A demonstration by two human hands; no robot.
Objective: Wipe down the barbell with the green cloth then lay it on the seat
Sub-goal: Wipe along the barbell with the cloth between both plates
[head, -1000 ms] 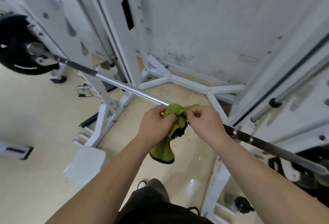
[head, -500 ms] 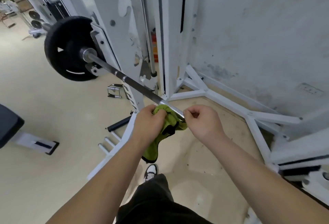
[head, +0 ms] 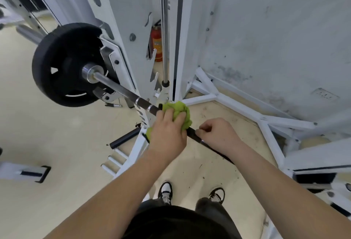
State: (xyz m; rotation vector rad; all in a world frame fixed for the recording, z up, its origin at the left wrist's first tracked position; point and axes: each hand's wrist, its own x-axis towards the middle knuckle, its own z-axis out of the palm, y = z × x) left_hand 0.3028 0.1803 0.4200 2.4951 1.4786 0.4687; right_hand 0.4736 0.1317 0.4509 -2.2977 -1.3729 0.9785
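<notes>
Both hands grip the barbell (head: 121, 91): my left hand (head: 167, 134) wraps the green cloth (head: 179, 110) round it, my right hand (head: 218, 136) clasps bare steel just beside. Mid-wipe, I judge; next, slide the cloth along.

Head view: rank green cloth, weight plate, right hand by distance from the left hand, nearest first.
1. green cloth, gripped by the left hand.
2. right hand, just right, on the barbell.
3. weight plate, far left end.

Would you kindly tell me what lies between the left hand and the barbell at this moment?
The bunched green cloth lies there: the left hand grips it around the barbell, as the head view shows.
</notes>
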